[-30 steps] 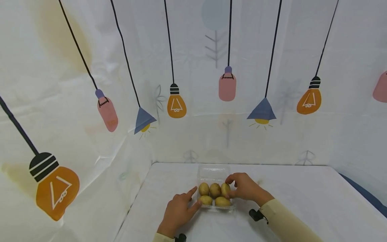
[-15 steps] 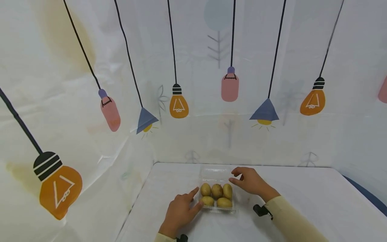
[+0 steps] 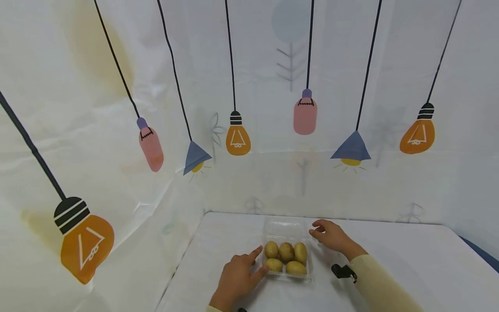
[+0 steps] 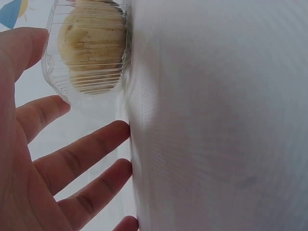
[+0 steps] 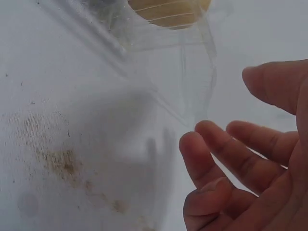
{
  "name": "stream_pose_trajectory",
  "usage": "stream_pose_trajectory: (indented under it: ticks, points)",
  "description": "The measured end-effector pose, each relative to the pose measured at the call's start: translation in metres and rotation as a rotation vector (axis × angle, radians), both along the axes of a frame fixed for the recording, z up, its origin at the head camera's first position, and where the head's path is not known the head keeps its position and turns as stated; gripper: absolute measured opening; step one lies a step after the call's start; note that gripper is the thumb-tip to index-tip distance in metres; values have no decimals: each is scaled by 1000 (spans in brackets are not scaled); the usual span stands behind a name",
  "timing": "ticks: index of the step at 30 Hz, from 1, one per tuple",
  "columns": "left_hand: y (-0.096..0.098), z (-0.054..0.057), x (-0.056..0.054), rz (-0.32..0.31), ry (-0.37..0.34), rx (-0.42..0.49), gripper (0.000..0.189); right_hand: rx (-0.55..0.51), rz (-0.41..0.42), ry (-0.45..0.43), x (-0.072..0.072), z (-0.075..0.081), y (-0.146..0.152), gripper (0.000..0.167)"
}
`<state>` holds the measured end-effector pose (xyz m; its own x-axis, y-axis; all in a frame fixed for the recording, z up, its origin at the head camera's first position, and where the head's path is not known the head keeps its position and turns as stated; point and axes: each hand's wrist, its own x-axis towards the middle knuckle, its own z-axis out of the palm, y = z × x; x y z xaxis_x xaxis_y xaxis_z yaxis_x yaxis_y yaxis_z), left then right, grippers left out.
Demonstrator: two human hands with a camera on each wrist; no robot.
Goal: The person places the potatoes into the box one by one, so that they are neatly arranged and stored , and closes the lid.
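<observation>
A clear plastic clamshell box [image 3: 310, 273] stands on the white table with its lid [image 3: 286, 229] folded back at the far side. Several yellow-brown potatoes [image 3: 286, 252] lie inside in two rows. My left hand [image 3: 238, 277] is at the box's left side, thumb and forefinger touching it. In the left wrist view its other fingers spread out, their tips against the table. My right hand [image 3: 333, 236] hovers right of the lid, thumb apart from loosely bent fingers, holding nothing. In the right wrist view the box's clear edge [image 5: 211, 57] lies close to those fingers.
The white table [image 3: 390, 255] reaches back to a white sheet wall [image 3: 269, 182] printed with hanging lamps. Another sheet wall [image 3: 132, 242] runs along the left side. Brown marks [image 5: 67, 163] stain the surface in the right wrist view.
My right hand has let go of the right rear potato and drawn back to the right of the lid. The left hand stays at the box. The head view has shifted slightly.
</observation>
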<state>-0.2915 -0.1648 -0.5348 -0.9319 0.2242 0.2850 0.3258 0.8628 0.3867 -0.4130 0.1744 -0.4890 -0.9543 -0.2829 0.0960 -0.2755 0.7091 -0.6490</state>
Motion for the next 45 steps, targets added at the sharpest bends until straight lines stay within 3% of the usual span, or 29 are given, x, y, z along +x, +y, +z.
stream_pose_trajectory:
  ticks: [6,16,26,33,40,45]
  points:
    - [5,-1,2,0,6,-12,69,-98,4,-100,-2,-7,1,51]
    - [2,3,8,12,0,-15,72,-111,52,-61,-5,-10,-7,58]
    - [-5,5,9,8,29,-29,70,-159,84,-32,-1,11,-9,70]
    - [0,1,3,3,26,-22,69,-212,67,-91,5,26,-3,73]
    - [1,5,4,11,-2,-20,69,-261,58,-140,18,36,-2,72]
    - [0,7,6,-36,-50,54,72,-322,35,-203,35,41,1,67]
